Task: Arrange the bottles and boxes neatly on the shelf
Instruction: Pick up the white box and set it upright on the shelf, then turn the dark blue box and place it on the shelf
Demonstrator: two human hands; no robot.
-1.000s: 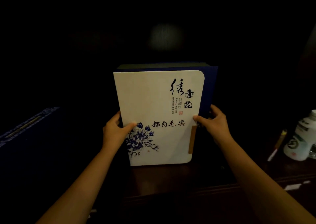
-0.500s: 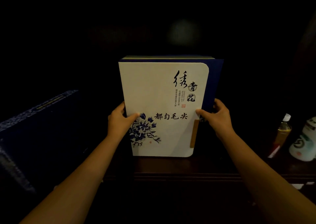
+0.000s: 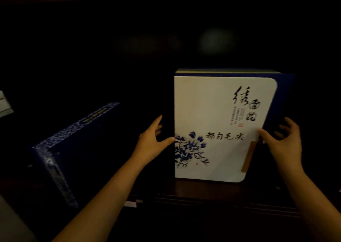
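Left grip (image 3: 149,142) released, thumb touching box (image 3: 217,112) left edge; right grip (image 3: 282,143) grasping right edge. Box upright on surface (image 3: 203,188), centre-right of frame. I'd square front to surface lip, steady before letting go.

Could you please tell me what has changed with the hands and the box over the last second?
The left hand has let go of the white-and-blue tea box: its fingers are now straight, only the thumb tip touching the left edge. The right hand still holds the right edge, thumb on the front. The box stays upright on the shelf.
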